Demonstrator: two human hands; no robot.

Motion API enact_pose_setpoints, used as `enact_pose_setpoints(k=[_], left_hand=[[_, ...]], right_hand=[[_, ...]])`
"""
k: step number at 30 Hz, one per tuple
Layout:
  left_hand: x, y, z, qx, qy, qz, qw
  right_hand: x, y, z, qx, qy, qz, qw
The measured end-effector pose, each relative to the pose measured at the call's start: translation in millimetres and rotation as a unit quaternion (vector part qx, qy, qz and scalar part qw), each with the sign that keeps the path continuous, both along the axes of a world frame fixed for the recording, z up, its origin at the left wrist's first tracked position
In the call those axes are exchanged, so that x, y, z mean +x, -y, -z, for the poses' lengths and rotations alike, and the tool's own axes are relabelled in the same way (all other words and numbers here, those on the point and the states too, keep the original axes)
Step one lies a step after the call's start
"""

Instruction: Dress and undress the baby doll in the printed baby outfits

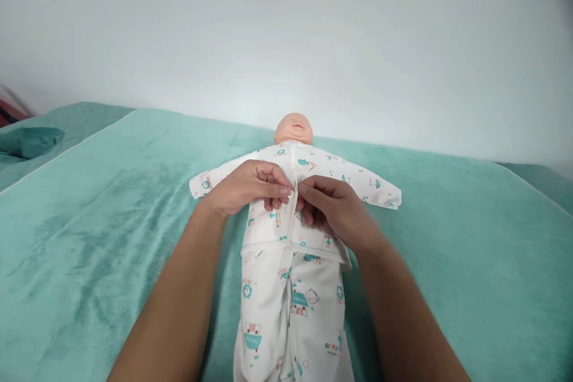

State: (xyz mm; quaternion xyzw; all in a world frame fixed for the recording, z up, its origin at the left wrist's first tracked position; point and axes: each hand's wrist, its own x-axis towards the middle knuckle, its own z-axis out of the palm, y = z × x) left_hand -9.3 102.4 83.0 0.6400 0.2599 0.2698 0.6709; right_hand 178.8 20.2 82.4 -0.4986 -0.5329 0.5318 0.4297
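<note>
Along the smooth pink baby doll's (294, 129) length lies a white, print-patterned cloth top (268, 236), its front opening running neck to hem. At the doll's chest, left hand (255, 184) and right hand (333, 206), equally near, pinch opposite edges.

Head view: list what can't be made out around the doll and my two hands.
All in the head view:
1. Small fastener on the printed top: too small, partly behind the left hand; its exact type is unclear.
2. Right hand: its curled fingers are partly hidden behind the hand itself.
3. Hands of the doll: covered by the sleeves.
4. Trouser-leg ends: cut off by the bottom edge.
</note>
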Motion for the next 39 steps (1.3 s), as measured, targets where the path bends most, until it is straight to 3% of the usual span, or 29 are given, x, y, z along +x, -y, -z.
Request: enact_pose_setpoints(k=[9,17,23,39], left_hand=[[1.7,1.2,-2.6,-0.015,-0.007,-0.009,1.0],[-3.3,10.5,-17.1,-0.001,-0.092,-0.013,0.996],[1.2,14.7,-19.2,0.03,-0.113,-0.022,0.993],[3.7,10.0,-4.9,0.031,0.025,-0.04,0.998]], right_hand=[[-2.5,0.3,-4.1,-0.017,0.049,0.012,0.999],[-9.5,5.5,-15.4,-0.023,0.064,0.017,0.998],[-11.9,6.0,-12.8,-0.007,0.079,0.025,0.997],[-7.4,3.5,-4.0,0.012,0.059,0.019,0.998]])
